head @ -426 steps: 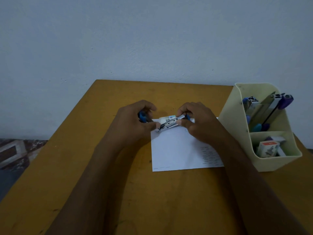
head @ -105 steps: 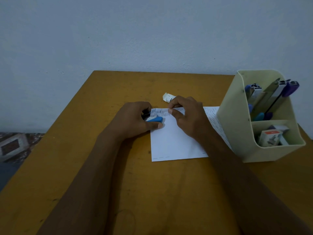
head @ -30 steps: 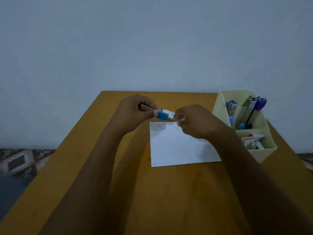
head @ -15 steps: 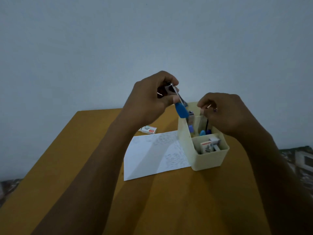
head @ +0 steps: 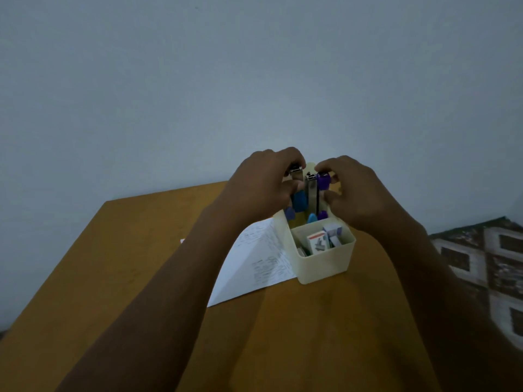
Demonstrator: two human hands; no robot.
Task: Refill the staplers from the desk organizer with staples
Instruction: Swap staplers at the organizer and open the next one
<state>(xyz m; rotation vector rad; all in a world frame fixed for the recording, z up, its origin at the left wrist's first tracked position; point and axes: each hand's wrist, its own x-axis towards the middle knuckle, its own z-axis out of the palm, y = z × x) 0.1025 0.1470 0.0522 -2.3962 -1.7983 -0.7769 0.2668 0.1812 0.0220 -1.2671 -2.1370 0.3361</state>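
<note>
**Blue stapler goes back, purple one comes next**

In front of the cream desk organizer [head: 325, 267] there is bare wooden table [head: 297, 335]. A printed sheet of paper [head: 254, 267] lies flat against the organizer's left side. The low front compartment holds small staple boxes [head: 318, 243], standing on end.

Both hands meet over the tall rear compartment behind it. The left hand [head: 260, 185] is curled round the blue stapler [head: 299, 200], which points nose-down with its lower end inside that compartment. Half a second ago the same hand held the stapler lifted above the rim, and a second ago it was out over the paper. So the stapler is now being returned. Judging by that, its refill and test on the sheet are probably finished.

The right hand [head: 356, 193] earlier hovered curled beside the rim. It now pinches the top of the purple stapler [head: 323, 181], which stands upright in the same rear compartment just right of the blue one. That looks like the next stapler to be drawn out and loaded. Beyond the organizer is only the plain wall.
</note>
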